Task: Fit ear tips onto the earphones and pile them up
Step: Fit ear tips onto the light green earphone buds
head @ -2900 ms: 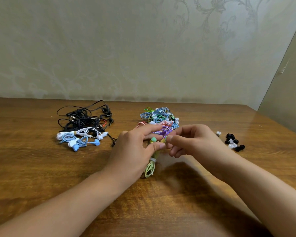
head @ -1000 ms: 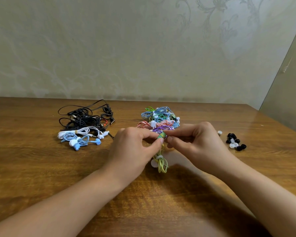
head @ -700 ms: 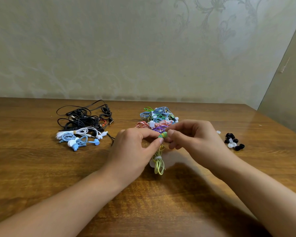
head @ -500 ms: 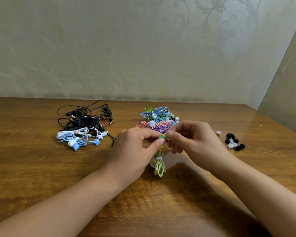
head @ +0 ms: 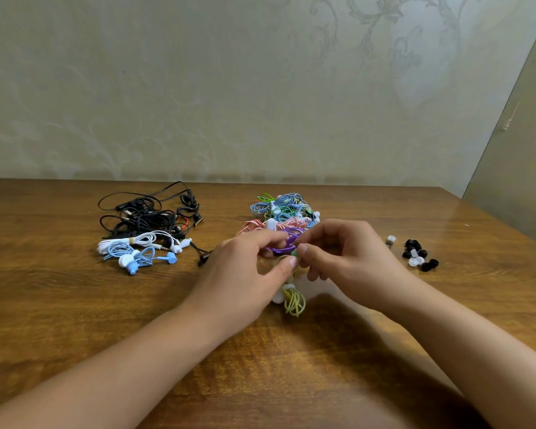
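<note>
Both hands meet over the middle of the wooden table [head: 75, 320]. My left hand [head: 245, 274] pinches the green bud of a yellow-green earphone [head: 295, 301], whose coiled cable hangs below the fingers. My right hand [head: 344, 258] pinches the same bud from the right with thumb and forefinger. Whether an ear tip sits between those fingertips is hidden. Just behind the hands lies a heap of coloured earphones [head: 283, 212]. Loose black and white ear tips [head: 418, 258] sit to the right.
A pile of black, white and blue earphones [head: 146, 233] lies at the left. One single pale ear tip [head: 390, 241] rests apart, left of the loose tips. A patterned wall rises behind the table's far edge, and the table's right edge runs diagonally.
The yellow-green cable now hangs lower under my fingers than at the start. Both hands have kept working at the green bud in nearly the same spot.
</note>
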